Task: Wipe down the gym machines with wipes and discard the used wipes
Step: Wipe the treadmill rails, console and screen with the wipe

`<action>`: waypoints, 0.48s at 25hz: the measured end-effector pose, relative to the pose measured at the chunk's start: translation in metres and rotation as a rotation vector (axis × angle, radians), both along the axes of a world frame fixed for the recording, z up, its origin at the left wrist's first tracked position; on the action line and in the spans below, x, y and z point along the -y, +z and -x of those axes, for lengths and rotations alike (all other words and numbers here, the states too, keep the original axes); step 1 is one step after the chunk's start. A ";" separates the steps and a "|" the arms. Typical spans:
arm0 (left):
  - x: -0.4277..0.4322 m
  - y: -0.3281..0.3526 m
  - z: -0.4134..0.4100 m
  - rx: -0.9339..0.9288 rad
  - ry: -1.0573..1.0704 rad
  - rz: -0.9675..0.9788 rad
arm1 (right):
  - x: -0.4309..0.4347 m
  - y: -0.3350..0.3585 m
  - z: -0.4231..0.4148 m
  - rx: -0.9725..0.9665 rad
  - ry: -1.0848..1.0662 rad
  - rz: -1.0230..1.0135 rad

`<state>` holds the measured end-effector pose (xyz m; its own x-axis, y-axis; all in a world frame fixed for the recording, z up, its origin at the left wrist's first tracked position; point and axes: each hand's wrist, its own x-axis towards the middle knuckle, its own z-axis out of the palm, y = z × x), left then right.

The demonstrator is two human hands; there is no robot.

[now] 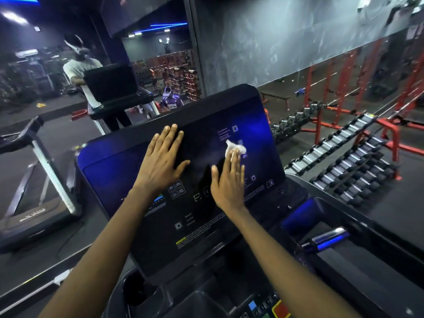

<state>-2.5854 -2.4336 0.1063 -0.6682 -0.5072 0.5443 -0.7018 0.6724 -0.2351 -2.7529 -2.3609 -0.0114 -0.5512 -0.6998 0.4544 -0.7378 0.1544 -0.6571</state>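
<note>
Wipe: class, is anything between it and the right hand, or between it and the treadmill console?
Nothing visible. The right hand presses the wipe straight onto the treadmill console; the left hand lies flat on it, off to the left.

I see bare console (110,175) left of my left hand (161,158) and a gap between it and my right hand (229,182); the handle (328,241) juts in low right.

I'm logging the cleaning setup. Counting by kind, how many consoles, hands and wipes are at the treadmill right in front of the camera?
Consoles: 1, the console
Hands: 2, the left hand and right hand, both flat on the console
Wipes: 1, the wipe under the right hand's fingertips
Total: 4
</note>
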 end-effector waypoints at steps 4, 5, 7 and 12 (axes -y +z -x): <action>-0.009 -0.022 -0.006 0.094 -0.020 0.049 | -0.029 -0.043 -0.008 0.040 -0.058 -0.060; -0.010 -0.025 -0.007 0.093 -0.017 0.050 | -0.033 -0.045 -0.009 0.024 -0.042 -0.042; -0.012 -0.029 -0.009 0.089 -0.016 0.047 | -0.039 -0.044 -0.002 0.033 -0.016 0.029; -0.012 -0.034 -0.017 0.084 -0.027 0.052 | -0.056 -0.051 0.003 0.187 0.012 0.058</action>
<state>-2.5683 -2.4212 0.0726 -0.7257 -0.4603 0.5113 -0.6597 0.6764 -0.3275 -2.7558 -2.3052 -0.0622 -0.6213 -0.6825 0.3849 -0.6038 0.1039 -0.7903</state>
